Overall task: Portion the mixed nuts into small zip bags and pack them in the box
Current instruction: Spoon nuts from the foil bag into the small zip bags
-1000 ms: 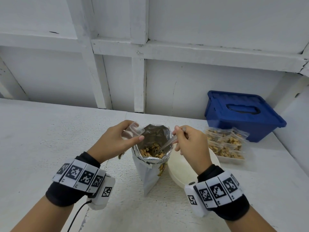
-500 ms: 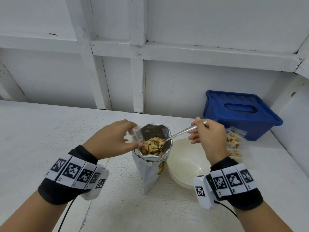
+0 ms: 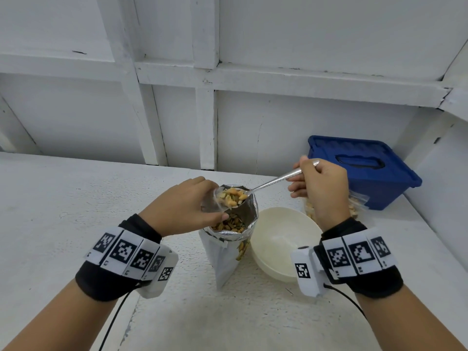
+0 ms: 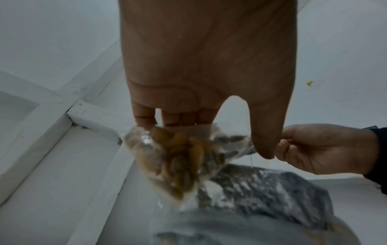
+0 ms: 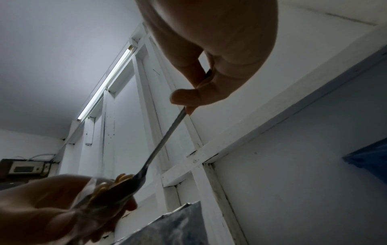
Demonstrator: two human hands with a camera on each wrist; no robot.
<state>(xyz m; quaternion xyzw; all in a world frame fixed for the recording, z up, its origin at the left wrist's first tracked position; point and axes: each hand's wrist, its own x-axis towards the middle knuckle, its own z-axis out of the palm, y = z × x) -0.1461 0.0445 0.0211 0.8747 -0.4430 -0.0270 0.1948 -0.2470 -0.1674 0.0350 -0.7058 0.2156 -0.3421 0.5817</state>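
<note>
My left hand (image 3: 188, 207) pinches a small clear zip bag (image 3: 212, 203) open just above the mouth of the foil nut pouch (image 3: 249, 216), which stands upright with mixed nuts (image 3: 229, 225) inside. My right hand (image 3: 319, 187) grips the handle of a metal spoon (image 3: 274, 180). Its bowl, heaped with nuts (image 3: 231, 196), sits at the zip bag's opening. In the left wrist view the zip bag (image 4: 167, 157) hangs from my fingers with nuts in it, over the foil pouch (image 4: 272, 190). The right wrist view shows the spoon (image 5: 161, 145) from below, its bowl by the bag.
A cream bowl (image 3: 283, 243) sits right of the pouch. Behind my right hand lie filled zip bags (image 3: 354, 207) beside a closed blue plastic box (image 3: 364, 171) at the table's back right. A white panelled wall runs close behind.
My right hand lifted the spoon out of the pouch loaded with nuts and brought it up to the zip bag. My left hand raised the bag slightly.
</note>
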